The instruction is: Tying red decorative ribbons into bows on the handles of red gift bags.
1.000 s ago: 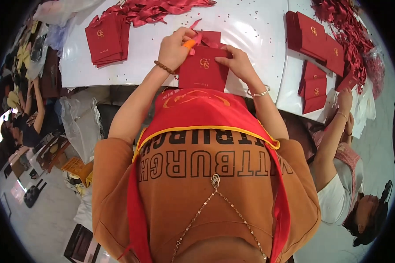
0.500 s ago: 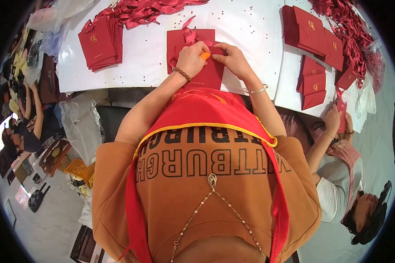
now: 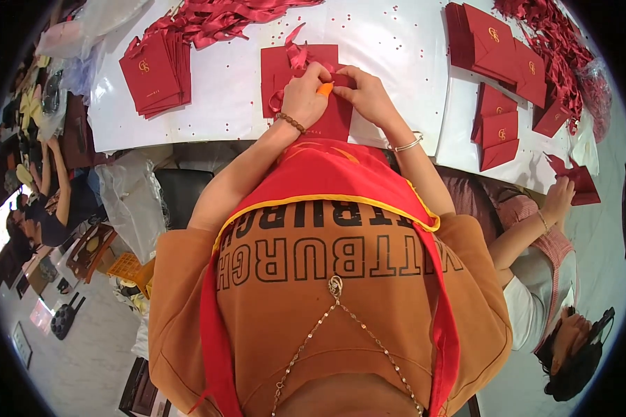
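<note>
A dark red paper bag (image 3: 335, 121) with a gold mark lies flat in front of me, partly over another red bag (image 3: 275, 59). My left hand (image 3: 306, 94) is closed at the front bag's top edge, a small orange object (image 3: 325, 89) showing at its fingers; its kind is hidden. A red satin ribbon (image 3: 296, 52) curls up behind that hand. My right hand (image 3: 364, 96) pinches thumb and forefinger at the same top edge, close to the left fingertips. What exactly lies between those fingertips is partly hidden.
A fanned stack of red bags (image 3: 156, 76) and heaped red ribbons (image 3: 229, 17) lie at the far left. More bags (image 3: 497, 48) and ribbons (image 3: 553, 55) are on the right. A co-worker's hand (image 3: 558, 201) holds a red bag there. Small red dots speckle the white table (image 3: 222, 90).
My hands stay at the bag's top edge with barely any shift. At the right, the co-worker's hand and red bag have moved outward, and the bag has turned.
</note>
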### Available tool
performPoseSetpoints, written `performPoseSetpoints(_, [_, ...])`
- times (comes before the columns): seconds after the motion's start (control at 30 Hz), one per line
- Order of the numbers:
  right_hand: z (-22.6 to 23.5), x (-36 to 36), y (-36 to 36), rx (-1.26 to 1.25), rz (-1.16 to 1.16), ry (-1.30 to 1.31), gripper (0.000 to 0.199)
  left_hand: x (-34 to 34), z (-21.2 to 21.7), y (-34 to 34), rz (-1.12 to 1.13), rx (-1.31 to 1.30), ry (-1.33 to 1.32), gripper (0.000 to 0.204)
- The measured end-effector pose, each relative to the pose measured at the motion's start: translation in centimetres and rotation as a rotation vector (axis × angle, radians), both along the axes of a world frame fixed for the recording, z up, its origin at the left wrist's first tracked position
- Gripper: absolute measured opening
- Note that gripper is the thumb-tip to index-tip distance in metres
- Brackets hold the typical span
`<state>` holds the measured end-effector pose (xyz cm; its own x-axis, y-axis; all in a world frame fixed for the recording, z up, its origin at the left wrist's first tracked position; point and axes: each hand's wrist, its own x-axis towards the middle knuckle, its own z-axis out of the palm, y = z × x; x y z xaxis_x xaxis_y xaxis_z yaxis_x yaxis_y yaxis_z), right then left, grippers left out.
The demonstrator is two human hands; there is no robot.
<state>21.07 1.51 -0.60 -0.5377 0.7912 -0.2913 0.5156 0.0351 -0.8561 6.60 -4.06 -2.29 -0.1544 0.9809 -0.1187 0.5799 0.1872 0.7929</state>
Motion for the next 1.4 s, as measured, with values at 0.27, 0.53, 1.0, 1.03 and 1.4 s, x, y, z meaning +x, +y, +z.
performPoseSetpoints(0.27, [-0.4,-0.2,-0.5,0.200,0.031,-0.084,0.028,0.9,0.7,0.1,0.012,0.011,0.020,0.025])
performPoseSetpoints(0.53, [0.1,0.6,-0.8,0.086,-0.003,0.000,0.023,2.0,2.1,-0.7,0.104,0.010,-0.087,0.017])
performPoseSetpoints(1.0, [0.1,0.5,-1.5,0.078,-0.013,0.138,0.021,-1.4,3.0,-0.6,-0.115,-0.107,0.047,0.016])
performPoseSetpoints(1.03, [-0.1,0.4,-1.8,0.076,-0.014,0.138,0.021,-1.9,4.1,-0.2,-0.238,-0.057,0.288,0.016])
performPoseSetpoints(1.4, [0.5,-0.4,-2.4,0.361,0.075,0.186,0.017,-4.8,5.4,7.2,-0.808,-0.563,0.112,0.024])
